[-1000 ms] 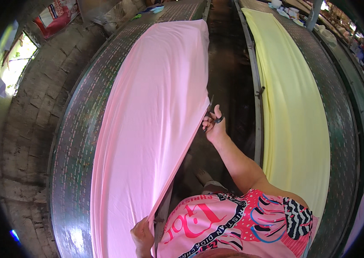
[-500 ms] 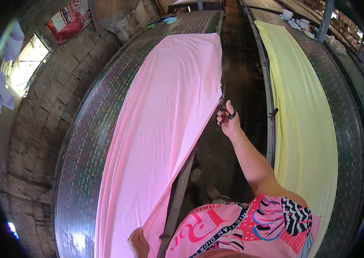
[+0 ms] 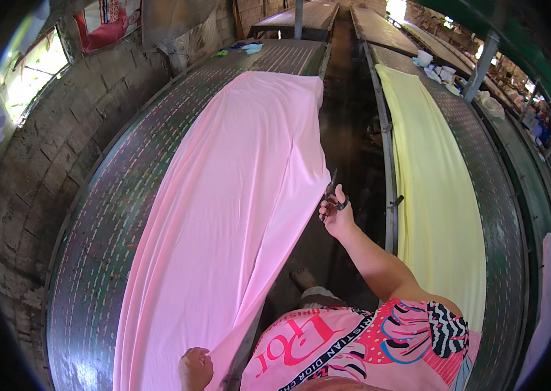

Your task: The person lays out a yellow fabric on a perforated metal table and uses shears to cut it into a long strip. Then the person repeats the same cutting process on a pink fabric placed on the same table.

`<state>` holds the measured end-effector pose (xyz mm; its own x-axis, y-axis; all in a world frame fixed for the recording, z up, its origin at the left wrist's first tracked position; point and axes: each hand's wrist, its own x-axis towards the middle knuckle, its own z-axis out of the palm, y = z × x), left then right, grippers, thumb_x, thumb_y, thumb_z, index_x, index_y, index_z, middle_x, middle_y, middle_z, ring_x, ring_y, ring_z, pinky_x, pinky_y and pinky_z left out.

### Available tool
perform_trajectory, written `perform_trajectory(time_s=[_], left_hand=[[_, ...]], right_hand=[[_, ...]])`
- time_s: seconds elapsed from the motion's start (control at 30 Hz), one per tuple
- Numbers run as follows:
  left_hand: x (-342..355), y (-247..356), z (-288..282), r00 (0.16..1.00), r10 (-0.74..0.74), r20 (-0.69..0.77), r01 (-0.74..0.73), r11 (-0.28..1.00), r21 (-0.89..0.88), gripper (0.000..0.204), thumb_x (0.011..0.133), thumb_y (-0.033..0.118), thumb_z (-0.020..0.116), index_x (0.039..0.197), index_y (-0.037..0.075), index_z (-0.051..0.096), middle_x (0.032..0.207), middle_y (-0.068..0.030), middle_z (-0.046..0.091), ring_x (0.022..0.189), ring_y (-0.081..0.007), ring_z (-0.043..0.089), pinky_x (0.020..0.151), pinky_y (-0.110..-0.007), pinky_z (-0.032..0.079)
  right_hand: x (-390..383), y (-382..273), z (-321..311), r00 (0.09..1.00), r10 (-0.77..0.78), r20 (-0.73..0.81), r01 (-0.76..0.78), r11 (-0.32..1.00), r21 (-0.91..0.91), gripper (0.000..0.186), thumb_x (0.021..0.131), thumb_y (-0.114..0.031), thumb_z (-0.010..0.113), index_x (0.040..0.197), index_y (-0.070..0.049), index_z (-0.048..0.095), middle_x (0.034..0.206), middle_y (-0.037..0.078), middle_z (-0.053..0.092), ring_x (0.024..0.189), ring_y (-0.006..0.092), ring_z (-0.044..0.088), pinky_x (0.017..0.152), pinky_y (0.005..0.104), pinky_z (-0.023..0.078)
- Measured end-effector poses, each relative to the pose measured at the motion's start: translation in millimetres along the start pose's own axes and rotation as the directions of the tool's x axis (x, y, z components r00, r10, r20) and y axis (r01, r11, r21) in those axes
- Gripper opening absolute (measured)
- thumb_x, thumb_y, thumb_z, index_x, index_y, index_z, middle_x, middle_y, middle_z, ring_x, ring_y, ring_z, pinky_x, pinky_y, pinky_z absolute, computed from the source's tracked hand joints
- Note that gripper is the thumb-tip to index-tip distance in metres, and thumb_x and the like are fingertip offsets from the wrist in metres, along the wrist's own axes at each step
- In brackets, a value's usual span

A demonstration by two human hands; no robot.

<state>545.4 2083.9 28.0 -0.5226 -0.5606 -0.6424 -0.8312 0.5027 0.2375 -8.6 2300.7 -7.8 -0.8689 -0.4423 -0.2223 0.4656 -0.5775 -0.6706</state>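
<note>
A long sheet of pink fabric (image 3: 210, 215) lies over the dark table on the left, its right edge drawn out past the table side. At the near end, my left hand (image 3: 196, 368) is closed on that edge, fingers curled into the cloth. My right hand (image 3: 337, 214) is farther off, over the gap between the tables. It grips black-handled scissors (image 3: 343, 203), whose pointed blades rise beside the pulled-out corner of the fabric. Whether the blades touch the cloth, I cannot tell.
Pale yellow fabric (image 3: 438, 195) covers the table to the right, which has a metal side rail (image 3: 389, 169). Between the tables runs a dark aisle (image 3: 347, 130). A block wall (image 3: 86, 111) stands left. Small cloths (image 3: 251, 48) lie at the far table end; a grey post (image 3: 482, 68) rises right.
The view has tilted up, showing more of the far tables. My right hand with the scissors sits lower in view, the fabric edge near it still stretched. My left hand keeps hold of the cloth.
</note>
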Motion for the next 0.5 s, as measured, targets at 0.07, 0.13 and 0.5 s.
perform_trajectory(time_s=[0.07, 0.13, 0.5], left_hand=[[3.4, 22.0, -2.6, 0.868, 0.276, -0.413, -0.364, 0.919, -0.151, 0.026, 0.095, 0.014, 0.068, 0.120, 0.006, 0.068, 0.108, -0.0174, 0.066, 0.102, -0.0304, 0.065, 0.088, -0.041, 0.050], [15.3, 53.2, -9.9, 0.692, 0.353, -0.629, -0.565, 0.808, -0.168, 0.013, 0.089, 0.000, 0.071, 0.102, 0.001, 0.075, 0.084, -0.0166, 0.072, 0.078, -0.0329, 0.073, 0.069, -0.042, 0.057], [204.0, 378.7, -36.5, 0.396, 0.782, -0.481, -0.805, 0.548, 0.228, 0.039, 0.091, 0.019, 0.075, 0.127, 0.006, 0.067, 0.103, -0.0173, 0.068, 0.102, -0.0381, 0.070, 0.090, -0.049, 0.058]], right_hand=[[-5.7, 6.7, -0.1, 1.000, -0.014, -0.016, 0.014, 1.000, 0.016, 0.052, 0.093, -0.069, 0.072, 0.102, -0.018, 0.066, 0.076, 0.002, 0.064, 0.062, 0.0179, 0.062, 0.060, 0.0338, 0.050], [-12.1, 18.1, -8.1, 1.000, 0.015, -0.023, -0.015, 1.000, 0.011, 0.051, 0.095, -0.067, 0.070, 0.104, -0.018, 0.066, 0.076, 0.002, 0.064, 0.063, 0.0187, 0.063, 0.059, 0.0348, 0.051], [-41.2, 20.9, 0.0, 0.950, 0.308, 0.053, -0.306, 0.951, -0.043, 0.046, 0.101, -0.057, 0.069, 0.112, -0.014, 0.060, 0.083, 0.006, 0.065, 0.067, 0.0190, 0.063, 0.062, 0.0359, 0.053]])
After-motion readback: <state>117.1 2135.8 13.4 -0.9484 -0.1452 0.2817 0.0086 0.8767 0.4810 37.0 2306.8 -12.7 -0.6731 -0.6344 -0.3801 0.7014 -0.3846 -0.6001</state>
